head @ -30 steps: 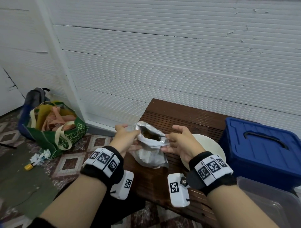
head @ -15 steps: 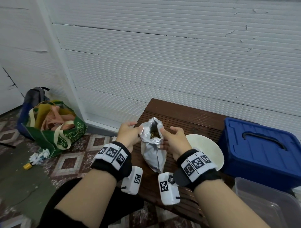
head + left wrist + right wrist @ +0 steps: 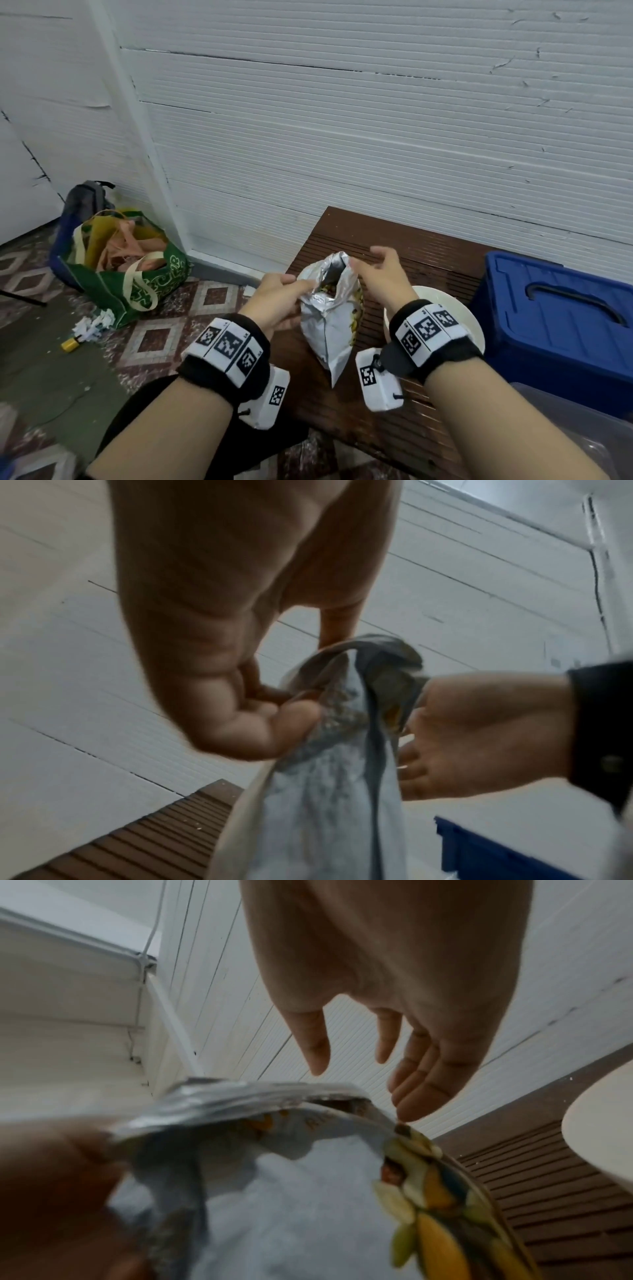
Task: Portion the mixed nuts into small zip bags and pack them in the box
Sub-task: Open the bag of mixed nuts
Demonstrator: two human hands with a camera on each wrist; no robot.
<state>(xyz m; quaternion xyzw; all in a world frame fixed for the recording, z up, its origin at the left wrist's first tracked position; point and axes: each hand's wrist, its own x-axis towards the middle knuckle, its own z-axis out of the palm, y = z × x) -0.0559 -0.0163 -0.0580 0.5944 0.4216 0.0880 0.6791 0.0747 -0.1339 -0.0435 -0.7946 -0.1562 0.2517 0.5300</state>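
A silver foil nut bag point(image 3: 330, 308) hangs above the brown slatted table point(image 3: 404, 246), its mouth open and mixed nuts showing inside. My left hand point(image 3: 277, 294) pinches the left rim of the bag point(image 3: 329, 750) between thumb and fingers. My right hand point(image 3: 380, 274) is off the bag, just right of its mouth, fingers straight and spread point(image 3: 411, 1069). The printed side of the bag point(image 3: 428, 1191) faces the right wrist camera. A white plate point(image 3: 455, 308) lies on the table under my right wrist. No small zip bags are in view.
A blue lidded box point(image 3: 561, 322) stands at the table's right end. A clear plastic tub point(image 3: 582, 428) sits at the bottom right. On the tiled floor to the left are a green tote bag point(image 3: 137, 274), a backpack point(image 3: 85, 202) and scraps of paper. A white wall runs behind.
Both hands held the bag's rim before; the right hand has now let go and opened beside the mouth. The bag hangs narrower from the left hand.
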